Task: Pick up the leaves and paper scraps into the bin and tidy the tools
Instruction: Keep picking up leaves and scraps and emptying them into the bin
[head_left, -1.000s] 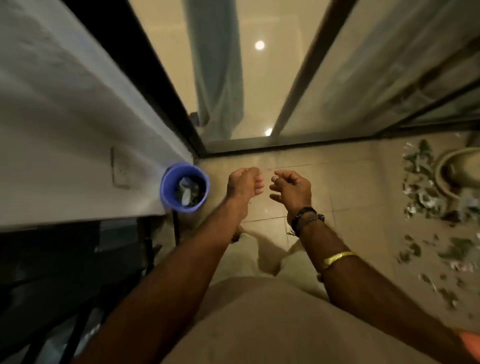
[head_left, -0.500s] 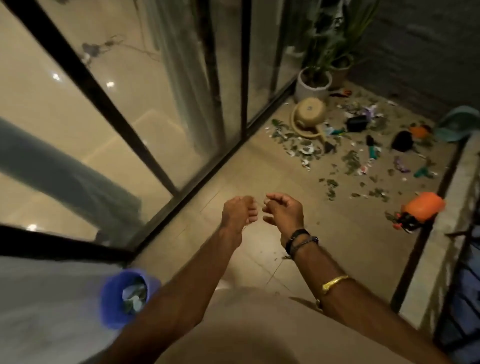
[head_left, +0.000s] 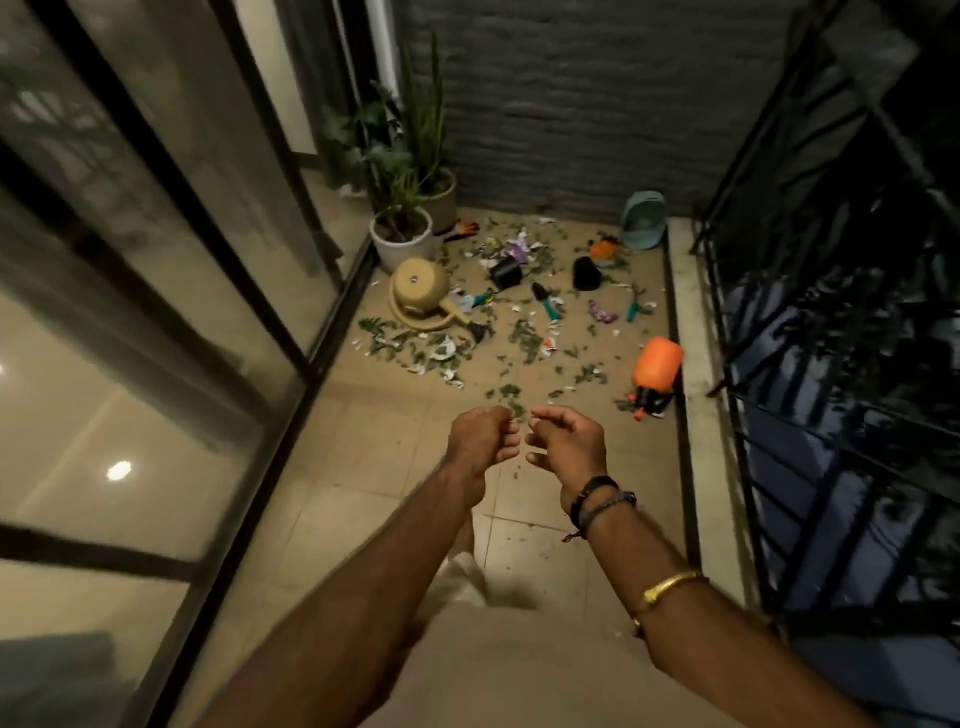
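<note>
Two hands hover side by side above the beige floor tiles (head_left: 363, 441). The left hand (head_left: 480, 441) is curled into a loose fist with nothing showing in it, and the right hand (head_left: 569, 441) has its fingers half bent and holds nothing. Well beyond them, leaves and paper scraps (head_left: 441, 356) lie strewn among three teal-handled hand tools (head_left: 549, 306), two small black pots (head_left: 506, 273), one tipped yellow watering can (head_left: 418, 291) and one orange sprayer bottle (head_left: 657, 364) on its side. Two potted plants (head_left: 402, 236) stand in the far left corner. Half a second ago the blue bin sat at lower left; it is now out of sight, and the mess lies straight ahead. The glass door (head_left: 156, 270) is smooth and reflective, the far wall (head_left: 571, 104) is rough grey brick, and the railing (head_left: 831, 322) is made of thin black bars.
</note>
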